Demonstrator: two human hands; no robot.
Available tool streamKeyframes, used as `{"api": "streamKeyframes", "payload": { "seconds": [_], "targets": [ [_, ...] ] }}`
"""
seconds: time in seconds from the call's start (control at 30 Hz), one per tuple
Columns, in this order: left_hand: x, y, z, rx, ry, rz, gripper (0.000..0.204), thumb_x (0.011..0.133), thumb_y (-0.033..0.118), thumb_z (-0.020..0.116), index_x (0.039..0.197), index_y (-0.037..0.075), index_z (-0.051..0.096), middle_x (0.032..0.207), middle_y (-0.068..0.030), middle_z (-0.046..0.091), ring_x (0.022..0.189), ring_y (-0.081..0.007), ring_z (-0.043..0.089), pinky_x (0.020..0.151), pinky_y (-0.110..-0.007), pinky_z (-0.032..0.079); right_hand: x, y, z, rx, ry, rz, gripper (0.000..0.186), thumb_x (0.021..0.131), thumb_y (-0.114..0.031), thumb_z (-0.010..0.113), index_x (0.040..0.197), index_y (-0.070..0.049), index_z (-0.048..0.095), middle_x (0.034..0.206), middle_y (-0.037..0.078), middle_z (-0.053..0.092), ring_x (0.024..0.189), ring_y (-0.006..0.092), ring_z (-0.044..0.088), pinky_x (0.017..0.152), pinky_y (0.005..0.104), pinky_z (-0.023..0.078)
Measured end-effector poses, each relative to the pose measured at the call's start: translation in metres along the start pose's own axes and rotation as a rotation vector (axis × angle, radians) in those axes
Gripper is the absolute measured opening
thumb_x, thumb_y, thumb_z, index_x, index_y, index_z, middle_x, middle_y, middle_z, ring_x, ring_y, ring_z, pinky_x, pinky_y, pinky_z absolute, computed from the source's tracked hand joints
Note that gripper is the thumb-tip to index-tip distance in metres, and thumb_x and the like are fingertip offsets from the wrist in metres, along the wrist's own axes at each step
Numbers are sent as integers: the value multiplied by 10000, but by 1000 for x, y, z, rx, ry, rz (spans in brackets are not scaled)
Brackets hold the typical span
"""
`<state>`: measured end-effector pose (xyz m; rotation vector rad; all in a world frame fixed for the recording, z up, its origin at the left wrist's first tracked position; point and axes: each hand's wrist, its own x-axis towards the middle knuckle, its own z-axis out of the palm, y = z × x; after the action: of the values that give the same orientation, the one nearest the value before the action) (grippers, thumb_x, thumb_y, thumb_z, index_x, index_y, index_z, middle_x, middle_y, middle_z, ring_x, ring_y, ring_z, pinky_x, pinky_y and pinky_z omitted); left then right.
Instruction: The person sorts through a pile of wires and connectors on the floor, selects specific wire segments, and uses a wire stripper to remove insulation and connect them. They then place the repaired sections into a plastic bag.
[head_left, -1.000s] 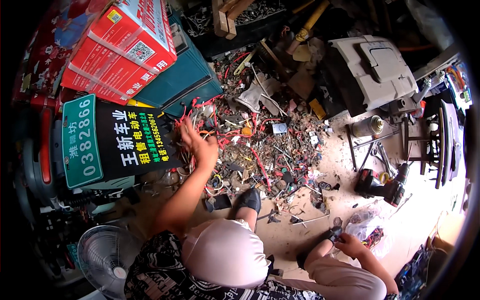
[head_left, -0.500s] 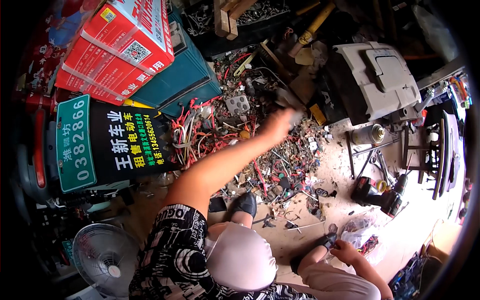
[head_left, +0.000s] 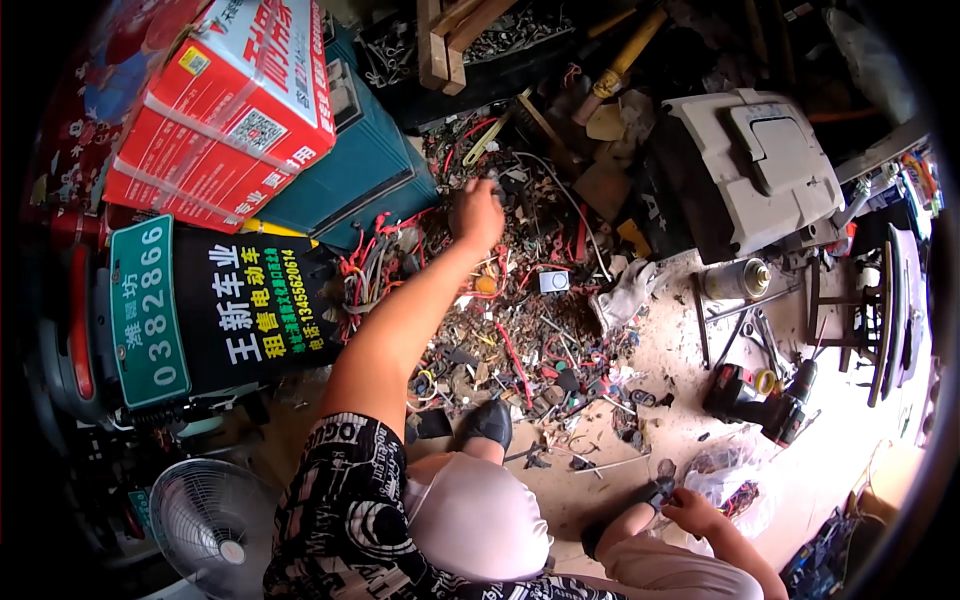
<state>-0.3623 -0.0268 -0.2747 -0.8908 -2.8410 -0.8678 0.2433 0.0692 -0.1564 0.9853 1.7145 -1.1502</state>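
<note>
My left hand (head_left: 479, 215) reaches out over a heap of scrap wires and small parts (head_left: 510, 340). Its fingers are closed at the far side of the heap, by a small dark piece that I cannot make out. To the right of that hand lie a small white block (head_left: 553, 282) with a round mark and a pale crumpled glove (head_left: 624, 295). Down by my knee, my right hand (head_left: 692, 511) is curled beside a dark shoe and a clear plastic bag (head_left: 735, 480) with coloured wires inside. What its fingers hold, if anything, is hidden.
A red and white carton (head_left: 220, 130) rests on a teal case (head_left: 350, 170) at the left, above a green number plate (head_left: 150, 310). A fan (head_left: 215, 525) stands near left. Rightward are a grey-white plastic housing (head_left: 745, 170), a spray can (head_left: 738, 279) and a cordless drill (head_left: 765, 395).
My left hand has swung left and away from me across the heap. The pale glove and the white block now show where they did not before. My right hand has barely moved.
</note>
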Motion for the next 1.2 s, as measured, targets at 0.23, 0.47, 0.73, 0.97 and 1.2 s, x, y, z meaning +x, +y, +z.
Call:
{"api": "streamKeyframes", "payload": {
  "seconds": [0.23,0.47,0.73,0.97,1.2],
  "targets": [
    [57,-31,10,304,-141,89,356,789,50,600,1133,128,649,1159,-79,586,1086,-308,543,965,-380,430,16,20,-2,98,29,-5,345,812,-299,663,973,2,613,861,186,665,800,288,647,732,383,494],
    [54,-47,0,214,-247,-17,123,800,129,657,916,88,670,1005,-109,626,936,-332,602,806,-426,486,16,13,-2,81,31,27,344,812,-297,660,976,3,616,883,195,665,846,303,652,768,382,495],
    [-33,-10,-27,-270,-52,76,152,867,212,669,869,66,628,855,-107,661,783,-283,639,677,-381,496,12,-3,-7,74,37,11,353,807,-293,647,1000,2,626,899,193,669,855,299,652,775,376,496],
    [-54,-2,-41,-1140,-151,-558,142,979,163,536,1015,32,578,873,-73,688,670,-95,618,528,-208,450,14,-8,-7,32,42,25,355,796,-295,640,994,-1,630,880,186,669,839,301,650,765,378,495],
    [-29,-22,-37,-1065,-120,-728,189,1021,222,453,1036,66,558,777,-7,557,664,-103,588,611,-244,477,16,-12,-10,19,36,40,362,793,-298,643,1007,-7,629,900,195,669,864,319,653,780,382,495]
  ]
}}
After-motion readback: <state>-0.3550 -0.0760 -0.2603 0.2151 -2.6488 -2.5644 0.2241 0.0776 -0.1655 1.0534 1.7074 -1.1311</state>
